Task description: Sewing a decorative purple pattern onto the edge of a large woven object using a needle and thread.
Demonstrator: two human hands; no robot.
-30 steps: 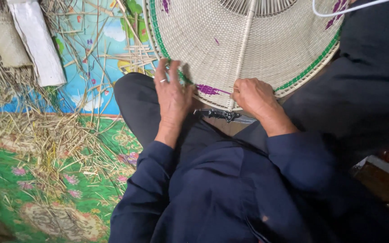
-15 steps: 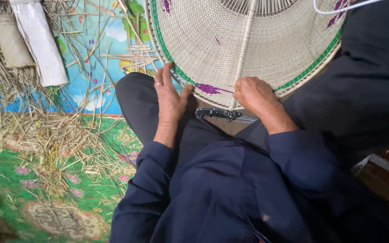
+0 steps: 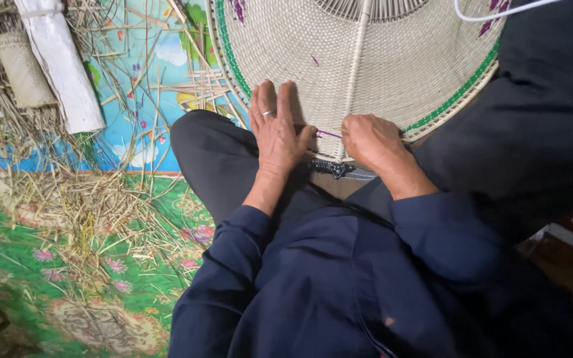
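Left hand (image 3: pixel 274 132) lies flat, fingers released, on a woven fan (image 3: pixel 366 73); right hand (image 3: pixel 374 140) apparently pinches a purple strand (image 3: pixel 328 134) at its rim.

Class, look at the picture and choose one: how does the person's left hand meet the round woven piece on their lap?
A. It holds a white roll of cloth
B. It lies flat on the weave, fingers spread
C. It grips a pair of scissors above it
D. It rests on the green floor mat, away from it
B: the left hand lies palm down on the woven piece near its lower rim, fingers stretched over the weave, beside the right hand.
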